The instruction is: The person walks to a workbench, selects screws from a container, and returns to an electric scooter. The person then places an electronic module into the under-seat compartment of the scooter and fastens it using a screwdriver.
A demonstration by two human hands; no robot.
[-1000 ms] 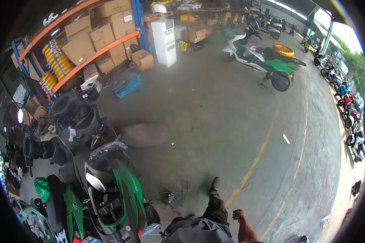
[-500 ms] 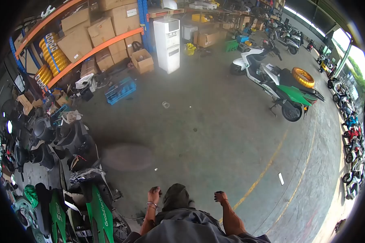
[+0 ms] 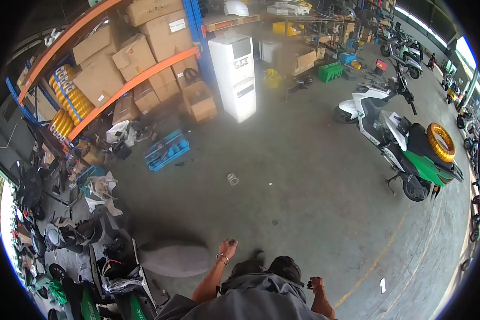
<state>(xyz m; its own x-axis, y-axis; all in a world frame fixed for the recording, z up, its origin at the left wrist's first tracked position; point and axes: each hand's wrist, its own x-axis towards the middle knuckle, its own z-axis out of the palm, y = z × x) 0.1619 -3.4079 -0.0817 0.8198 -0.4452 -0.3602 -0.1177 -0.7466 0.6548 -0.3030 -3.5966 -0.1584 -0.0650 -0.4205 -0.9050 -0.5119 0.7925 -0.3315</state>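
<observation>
My left hand, with a bracelet at the wrist, is held out low in front of my body, over the floor. Its fingers are curled in, and a small dark spot shows at them, too small to name. The dark oval seat-like shape lies to its left. On the other side, my right hand hangs beside my leg, fingers loosely bent and slightly apart, with no object visible in it. Both hands are clear of the things around them. One shoe shows between them.
Shelving with cardboard boxes stands at upper left, beside a white dispenser. A blue crate and a clear ring-like item lie on the floor. Right is a green-white scooter; scooter parts crowd the lower left.
The view has moved forward, bringing the shelves, dispenser and scooter nearer. My left hand, out of sight in the earliest frame, now shows. Both hands appear lower right of their half-second-ago places or nearby.
</observation>
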